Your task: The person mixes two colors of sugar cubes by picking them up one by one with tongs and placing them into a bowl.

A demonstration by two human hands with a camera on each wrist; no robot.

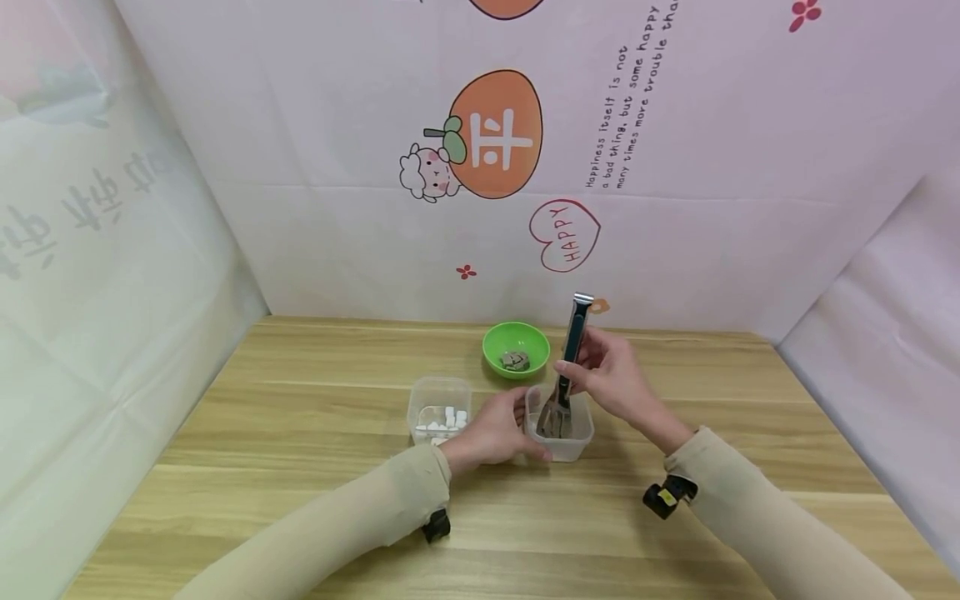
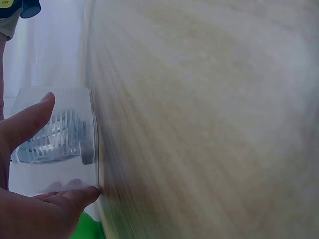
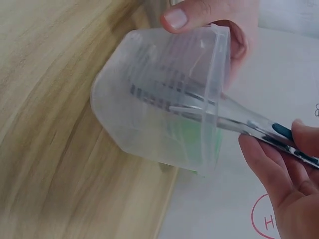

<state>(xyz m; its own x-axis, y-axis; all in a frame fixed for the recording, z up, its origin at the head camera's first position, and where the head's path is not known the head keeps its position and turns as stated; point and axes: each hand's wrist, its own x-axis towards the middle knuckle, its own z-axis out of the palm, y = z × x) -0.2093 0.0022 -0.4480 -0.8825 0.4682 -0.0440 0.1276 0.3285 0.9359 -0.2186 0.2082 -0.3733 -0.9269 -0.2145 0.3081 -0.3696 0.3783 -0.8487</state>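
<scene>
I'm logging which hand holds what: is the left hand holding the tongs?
No, the right hand holds the tongs, while the left hand grips the clear container they dip into.

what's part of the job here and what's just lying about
In the job:
tongs, in the right hand
clear tub, held by the left hand

Lying about, though possibly needed later:
green bowl with greyish pieces
second tub with white pieces

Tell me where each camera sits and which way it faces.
Head: on the head, facing forward and down at the table; left hand, right hand, sleeves show.
Left wrist: on that wrist, looking along the table, clear container at picture left; left hand, sliver of arm show.
Right wrist: on that wrist, facing tongs in the container; both hands show.
Head and right wrist share both hands.
</scene>
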